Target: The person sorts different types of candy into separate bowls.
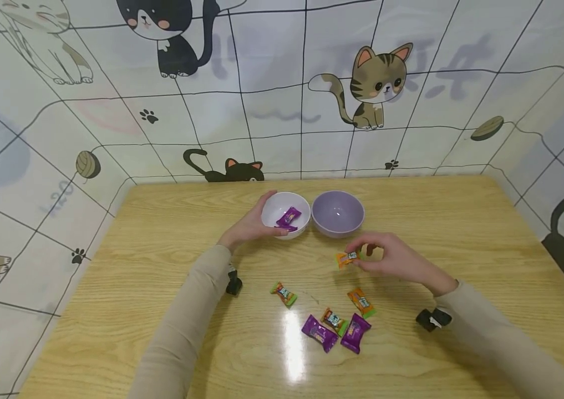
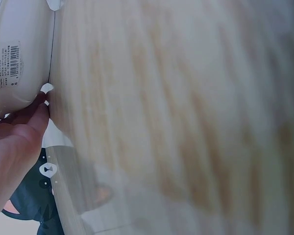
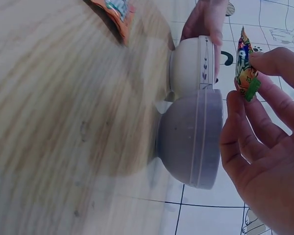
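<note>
My left hand [image 1: 248, 227] holds the white bowl [image 1: 274, 206] by its left side, thumb along the near rim and fingers behind. Inside that bowl lie purple-wrapped candies [image 1: 289, 215]. Touching it on the right is a lilac bowl [image 1: 338, 213], with nothing visible inside. Between thumb and fingertips, my right hand [image 1: 395, 258] pinches an orange-and-green wrapped candy [image 1: 344, 259], held just in front of the lilac bowl in the head view. In the right wrist view, the candy [image 3: 245, 68] stands on end in the pinch, above the height of the bowl rims.
Nearer on the wooden table [image 1: 162, 244] lie orange-and-green candies, one to the left [image 1: 284, 294], others to the right [image 1: 361, 302] and in the middle [image 1: 334, 320]. Beside them are two purple candies [image 1: 319, 333]. A cat-print sheet [image 1: 272, 122] rises behind the table.
</note>
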Demonstrator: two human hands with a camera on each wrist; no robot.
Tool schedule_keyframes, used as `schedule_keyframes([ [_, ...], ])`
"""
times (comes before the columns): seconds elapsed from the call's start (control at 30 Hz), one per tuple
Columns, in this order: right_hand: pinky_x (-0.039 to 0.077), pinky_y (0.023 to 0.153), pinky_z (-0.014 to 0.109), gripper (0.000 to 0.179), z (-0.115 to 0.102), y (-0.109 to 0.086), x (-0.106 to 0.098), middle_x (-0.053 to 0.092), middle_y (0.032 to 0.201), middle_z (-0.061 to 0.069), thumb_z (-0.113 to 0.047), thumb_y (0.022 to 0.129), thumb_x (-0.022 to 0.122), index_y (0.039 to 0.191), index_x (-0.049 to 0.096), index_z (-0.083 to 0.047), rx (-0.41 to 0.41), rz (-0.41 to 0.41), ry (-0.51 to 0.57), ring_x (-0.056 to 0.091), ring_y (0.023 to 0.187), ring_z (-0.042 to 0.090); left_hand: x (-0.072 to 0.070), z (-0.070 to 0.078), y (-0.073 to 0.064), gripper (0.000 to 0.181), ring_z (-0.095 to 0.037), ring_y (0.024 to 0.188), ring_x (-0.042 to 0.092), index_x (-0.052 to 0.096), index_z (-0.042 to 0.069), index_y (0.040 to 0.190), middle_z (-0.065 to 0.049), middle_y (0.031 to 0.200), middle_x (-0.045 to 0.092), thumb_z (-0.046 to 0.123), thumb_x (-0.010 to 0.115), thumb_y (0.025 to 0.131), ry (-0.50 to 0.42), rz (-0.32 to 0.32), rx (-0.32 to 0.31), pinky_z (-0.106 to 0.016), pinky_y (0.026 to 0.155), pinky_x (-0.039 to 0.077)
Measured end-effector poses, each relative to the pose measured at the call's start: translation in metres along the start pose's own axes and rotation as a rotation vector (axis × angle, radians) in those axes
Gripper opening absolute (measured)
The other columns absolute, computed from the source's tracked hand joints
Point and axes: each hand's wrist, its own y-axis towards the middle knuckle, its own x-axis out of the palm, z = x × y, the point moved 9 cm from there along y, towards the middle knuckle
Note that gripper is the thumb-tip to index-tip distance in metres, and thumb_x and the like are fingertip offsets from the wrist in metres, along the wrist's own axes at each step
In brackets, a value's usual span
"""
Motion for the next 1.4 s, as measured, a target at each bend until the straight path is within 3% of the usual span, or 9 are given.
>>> schedule_keyframes([
  [0.07,0.049,0.072,0.029,0.027,0.000,0.002,-0.003,0.069,0.100,-0.002,0.004,0.081,0.074,0.104,0.070,-0.009,-0.002,0.012,0.001,0.058,0.085,0.014,0.000,0.010,-0.005,0.104,-0.038,0.131,0.036,0.011,0.005,0.154,-0.024,0.148,0.031,0.010,0.081,0.076,0.008,-0.003,0.002,-0.048,0.109,0.029],
  [0.23,0.050,0.072,0.030,0.026,0.004,0.008,-0.011,0.069,0.101,-0.001,0.003,0.082,0.074,0.104,0.070,-0.009,0.007,0.051,-0.003,0.058,0.087,0.014,-0.001,0.014,-0.006,0.104,-0.040,0.131,0.036,0.012,0.005,0.153,-0.025,0.148,0.030,0.010,0.081,0.076,0.021,0.001,0.009,-0.049,0.109,0.028],
  [0.47,0.050,0.073,0.034,0.022,0.008,0.014,-0.022,0.069,0.098,0.002,0.002,0.082,0.073,0.103,0.070,-0.006,0.022,0.139,-0.031,0.059,0.087,0.016,0.002,-0.028,0.012,0.111,-0.030,0.128,0.041,0.013,0.013,0.155,-0.015,0.147,0.034,0.019,0.087,0.072,0.061,0.042,0.031,-0.045,0.107,0.031],
  [0.73,0.048,0.076,0.033,0.021,0.024,0.024,-0.037,0.069,0.102,0.007,0.000,0.087,0.069,0.107,0.070,-0.003,0.103,0.209,-0.018,0.057,0.091,0.019,0.005,-0.033,0.009,0.111,-0.026,0.125,0.043,0.013,0.018,0.155,-0.012,0.145,0.037,0.023,0.087,0.071,0.078,0.041,0.009,-0.043,0.105,0.034],
  [1.03,0.043,0.081,0.046,0.013,0.039,0.046,-0.043,0.067,0.103,0.007,-0.009,0.091,0.067,0.104,0.070,-0.005,0.184,0.159,-0.001,0.055,0.095,0.021,0.000,-0.027,0.012,0.112,-0.026,0.125,0.043,0.014,0.017,0.155,-0.011,0.143,0.039,0.022,0.087,0.071,0.048,0.045,0.018,-0.043,0.106,0.033],
  [1.4,0.043,0.078,0.041,0.020,0.050,0.054,-0.043,0.065,0.104,0.012,-0.008,0.092,0.065,0.110,0.068,-0.001,0.233,0.152,-0.011,0.049,0.090,0.024,-0.001,-0.029,0.012,0.110,-0.026,0.125,0.043,0.014,0.020,0.155,-0.012,0.144,0.038,0.024,0.086,0.072,0.057,0.056,0.005,-0.043,0.106,0.033],
])
